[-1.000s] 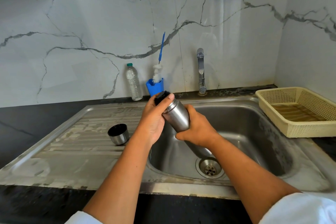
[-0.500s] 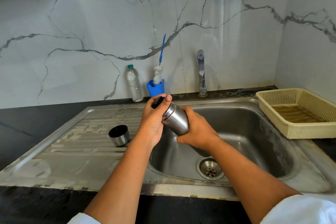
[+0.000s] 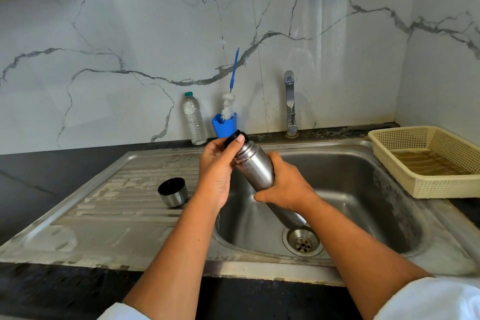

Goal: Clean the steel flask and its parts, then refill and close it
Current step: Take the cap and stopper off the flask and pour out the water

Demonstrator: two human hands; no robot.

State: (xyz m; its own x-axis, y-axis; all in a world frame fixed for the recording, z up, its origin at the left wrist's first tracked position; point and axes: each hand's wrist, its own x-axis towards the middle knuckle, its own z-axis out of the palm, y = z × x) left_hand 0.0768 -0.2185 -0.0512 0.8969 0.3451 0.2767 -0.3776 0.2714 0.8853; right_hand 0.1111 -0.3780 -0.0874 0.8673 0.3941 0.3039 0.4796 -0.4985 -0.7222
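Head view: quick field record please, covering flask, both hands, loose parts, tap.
flask: tilted over the sink, mouth toward the wall
black stopper: at the flask's mouth, gripped by left hand
right hand: grips the flask body
cup lid: on the drainboard, open side up, untouched
tap: no water visible
brush: standing in blue holder

Single head-worn wide-angle view, from above and in front of the sink (image 3: 363,202), facing forward and down. Close range: near rim of sink low in frame, basin filling the centre. Behind sink, tap (image 3: 290,101) and marble wall (image 3: 130,34); right of sink, basket (image 3: 426,189) cut by frame edge.
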